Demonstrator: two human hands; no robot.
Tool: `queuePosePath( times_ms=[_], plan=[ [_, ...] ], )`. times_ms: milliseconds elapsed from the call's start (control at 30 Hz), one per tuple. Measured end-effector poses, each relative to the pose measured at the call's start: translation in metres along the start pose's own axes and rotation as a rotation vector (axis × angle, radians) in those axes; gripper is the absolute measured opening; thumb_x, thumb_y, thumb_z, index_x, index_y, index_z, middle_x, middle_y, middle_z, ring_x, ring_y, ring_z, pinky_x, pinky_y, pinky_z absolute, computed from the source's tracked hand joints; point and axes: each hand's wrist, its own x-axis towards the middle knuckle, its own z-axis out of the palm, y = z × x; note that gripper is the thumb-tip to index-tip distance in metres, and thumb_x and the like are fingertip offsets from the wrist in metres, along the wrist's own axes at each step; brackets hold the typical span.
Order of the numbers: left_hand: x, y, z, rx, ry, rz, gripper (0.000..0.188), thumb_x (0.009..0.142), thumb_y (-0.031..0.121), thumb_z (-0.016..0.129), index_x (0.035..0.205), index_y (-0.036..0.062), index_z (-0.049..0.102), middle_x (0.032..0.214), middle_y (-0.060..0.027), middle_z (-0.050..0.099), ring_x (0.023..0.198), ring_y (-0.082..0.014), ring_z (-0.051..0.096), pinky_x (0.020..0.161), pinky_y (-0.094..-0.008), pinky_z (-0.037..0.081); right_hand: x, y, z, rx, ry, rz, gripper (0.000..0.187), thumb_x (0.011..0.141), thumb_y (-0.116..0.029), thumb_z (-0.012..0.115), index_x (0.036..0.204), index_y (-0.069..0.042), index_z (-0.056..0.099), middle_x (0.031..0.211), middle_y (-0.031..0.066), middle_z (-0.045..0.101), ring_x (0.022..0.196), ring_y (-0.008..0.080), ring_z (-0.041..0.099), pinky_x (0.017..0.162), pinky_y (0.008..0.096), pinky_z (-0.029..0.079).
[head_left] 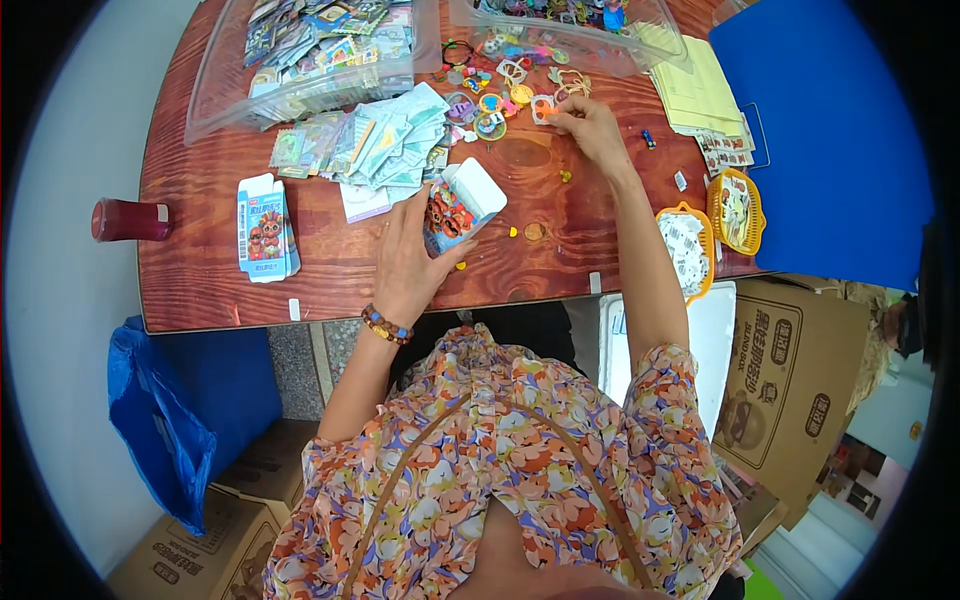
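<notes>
My left hand [408,258] is wrapped round a small blue-and-white cardboard box [452,214] with red cartoon figures, tilted, its white top flap raised. Farther right, my right hand [598,138] reaches over the table with thumb and forefinger pinched at a small orange trinket in a clear wrapper [545,110]. Beside those fingertips lie several loose trinkets, among them a yellow round one [521,94], a purple ring-like one [461,108] and a beige cord loop [572,82]. A heap of pale blue cards [400,135] lies just beyond the box.
Clear plastic bins of cards [200,110] and trinkets [655,50] stand at the back. Flat boxes [265,230] and a red jar [132,219] are at left. Yellow baskets [708,255] hold white slips at right, near yellow paper sheets [695,90] and a blue bin [830,140].
</notes>
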Motion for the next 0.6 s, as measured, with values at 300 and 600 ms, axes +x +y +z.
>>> queuePosePath(
  times_ms=[300,600],
  plan=[
    [0.0,0.0,0.008,0.065,-0.008,0.022,0.083,0.072,0.029,0.086,0.139,0.001,0.046,0.123,-0.0194,0.055,0.112,-0.0385,0.056,0.093,-0.0465,0.048,-0.044,-0.014,-0.007,0.306,-0.159,0.118,0.016,0.093,-0.018,0.068,0.101,-0.004,0.07,0.085,0.0032,0.073,0.066,0.004,0.065,0.05,0.0174,0.041],
    [0.003,-0.001,0.012,0.171,0.004,0.029,0.083,0.071,0.03,0.086,0.138,0.0016,0.047,0.116,-0.0167,0.056,0.107,-0.037,0.058,0.087,-0.0466,0.05,-0.071,-0.042,-0.01,0.34,-0.204,0.076,0.015,0.095,-0.016,0.066,0.103,-0.004,0.071,0.089,0.002,0.074,0.068,0.0032,0.063,0.051,0.0174,0.041]
  ],
)
